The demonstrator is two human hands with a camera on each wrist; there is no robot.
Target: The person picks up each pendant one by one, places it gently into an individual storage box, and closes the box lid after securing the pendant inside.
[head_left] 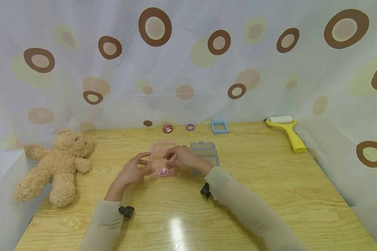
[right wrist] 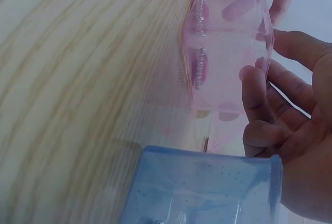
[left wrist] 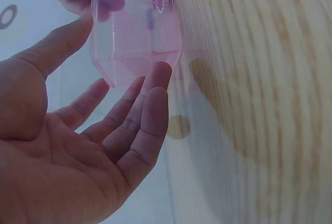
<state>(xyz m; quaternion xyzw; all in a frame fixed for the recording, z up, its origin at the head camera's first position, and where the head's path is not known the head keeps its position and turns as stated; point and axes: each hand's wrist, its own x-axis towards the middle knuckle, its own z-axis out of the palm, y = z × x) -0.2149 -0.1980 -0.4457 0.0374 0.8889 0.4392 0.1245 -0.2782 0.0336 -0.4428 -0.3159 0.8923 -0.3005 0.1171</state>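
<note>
A see-through pink box [head_left: 155, 150] stands on the table with its lid folded back. Inside, near the front, lies a small pink ornament with a white beaded edge [head_left: 163, 172]; two such beaded shapes show through the wall in the right wrist view, one perhaps a reflection. My left hand [head_left: 134, 170] is at the box's left side, fingers spread and loosely bent, fingertips close to the wall [left wrist: 129, 63]. My right hand [head_left: 183, 158] reaches over the right rim, fingers loosely bent, nothing visible between them. Beside it stands an open blue see-through box [head_left: 204, 153], partly hidden by the right wrist.
Along the back lie a red round badge [head_left: 168, 129], a purple ring [head_left: 190, 127] and a light blue square frame [head_left: 220, 131]. A teddy bear [head_left: 58, 165] lies at left, a yellow-handled roller [head_left: 290, 132] at back right. A patterned curtain [head_left: 182, 66] hangs behind.
</note>
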